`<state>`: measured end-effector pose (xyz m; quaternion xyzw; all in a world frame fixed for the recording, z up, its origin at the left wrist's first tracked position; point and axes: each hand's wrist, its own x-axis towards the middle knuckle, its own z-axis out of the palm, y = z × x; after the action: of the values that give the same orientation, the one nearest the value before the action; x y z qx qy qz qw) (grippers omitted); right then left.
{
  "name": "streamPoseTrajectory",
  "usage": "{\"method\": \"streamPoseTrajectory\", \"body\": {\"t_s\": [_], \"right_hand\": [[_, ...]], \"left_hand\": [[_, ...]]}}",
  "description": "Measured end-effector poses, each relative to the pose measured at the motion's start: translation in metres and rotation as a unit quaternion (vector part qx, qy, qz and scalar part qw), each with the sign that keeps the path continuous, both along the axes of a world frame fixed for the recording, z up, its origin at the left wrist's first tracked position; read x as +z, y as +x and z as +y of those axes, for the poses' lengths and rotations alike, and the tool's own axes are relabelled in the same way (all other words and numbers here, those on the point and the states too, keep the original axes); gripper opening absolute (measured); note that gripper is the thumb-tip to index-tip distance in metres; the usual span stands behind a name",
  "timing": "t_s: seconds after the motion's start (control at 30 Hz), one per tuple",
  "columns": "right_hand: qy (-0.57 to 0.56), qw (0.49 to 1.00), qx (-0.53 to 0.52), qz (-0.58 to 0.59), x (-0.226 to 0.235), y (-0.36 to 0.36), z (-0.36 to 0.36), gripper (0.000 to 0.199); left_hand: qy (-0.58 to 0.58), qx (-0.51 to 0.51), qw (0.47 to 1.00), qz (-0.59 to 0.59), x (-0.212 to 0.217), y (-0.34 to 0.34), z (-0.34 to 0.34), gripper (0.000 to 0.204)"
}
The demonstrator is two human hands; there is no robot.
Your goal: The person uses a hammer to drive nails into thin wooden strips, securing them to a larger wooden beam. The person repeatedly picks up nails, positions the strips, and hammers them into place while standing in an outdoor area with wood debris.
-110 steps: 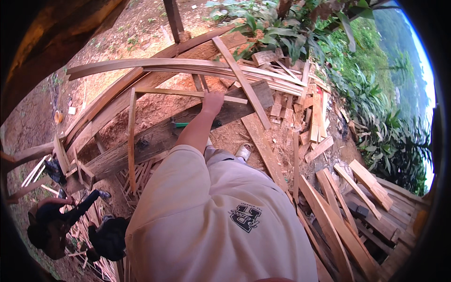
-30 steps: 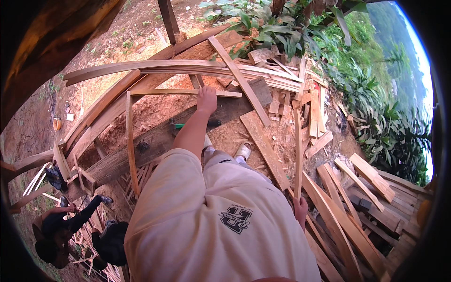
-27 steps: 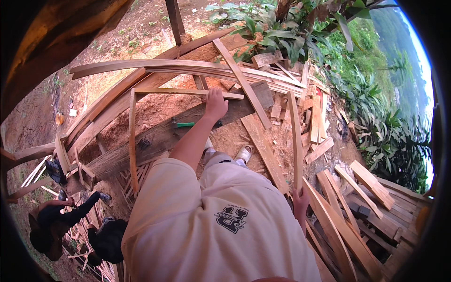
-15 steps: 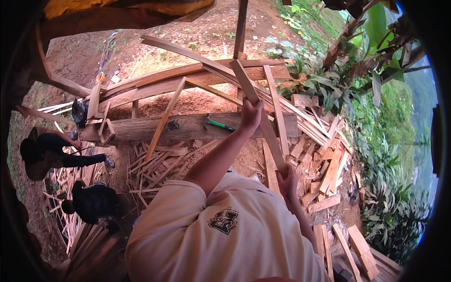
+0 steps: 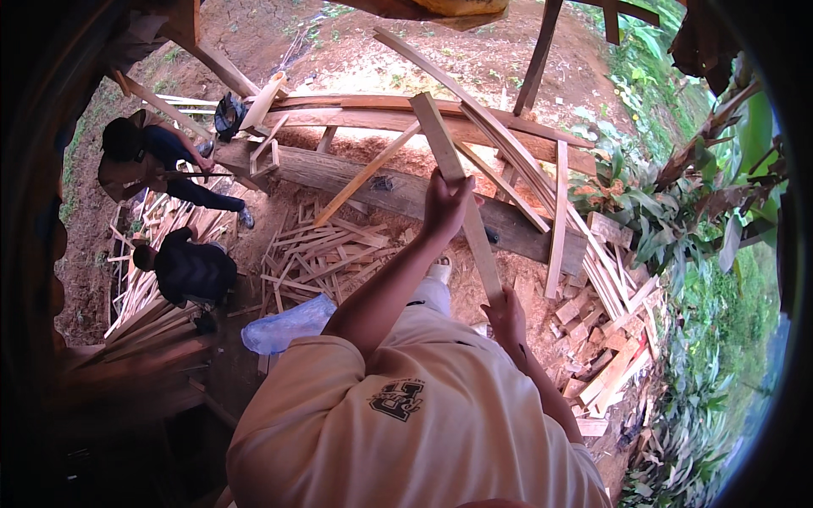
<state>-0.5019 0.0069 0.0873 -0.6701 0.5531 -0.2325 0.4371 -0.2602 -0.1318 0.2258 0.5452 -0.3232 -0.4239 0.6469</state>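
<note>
Up front, the left hand (image 5: 444, 203) is gripping a long wooden plank (image 5: 457, 190) near its middle; the right hand (image 5: 506, 316) is clasping the plank's lower end; the plank is angling over a heavy beam (image 5: 356, 178); left of the beam two people (image 5: 161, 157) are crouching among wood strips (image 5: 318, 254); a blue plastic bag (image 5: 284, 326) is lying below the beam.
</note>
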Motion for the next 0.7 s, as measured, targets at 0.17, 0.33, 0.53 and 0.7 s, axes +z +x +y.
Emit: {"method": "streamPoseTrajectory", "body": {"t_s": [0.17, 0.33, 0.53, 0.7], "right_hand": [[-0.053, 0.995, 0.062, 0.06, -0.018, -0.005, -0.002, 0.072], [-0.051, 0.982, -0.149, 0.105, -0.04, -0.009, -0.001, 0.081], [0.14, 0.952, -0.247, -0.114, -0.012, 0.016, -0.032, 0.073], [0.165, 0.971, -0.149, -0.087, -0.006, 0.052, -0.054, 0.065]], "left_hand": [[-0.02, 0.015, 1.0, 0.004, 0.003, 0.032, 0.008, 0.037], [-0.046, 0.112, 0.991, 0.047, 0.024, 0.081, -0.005, 0.037], [0.019, 0.199, 0.971, 0.134, -0.009, 0.174, -0.006, 0.035], [0.08, 0.266, 0.944, 0.181, -0.038, 0.231, 0.012, 0.037]]}}
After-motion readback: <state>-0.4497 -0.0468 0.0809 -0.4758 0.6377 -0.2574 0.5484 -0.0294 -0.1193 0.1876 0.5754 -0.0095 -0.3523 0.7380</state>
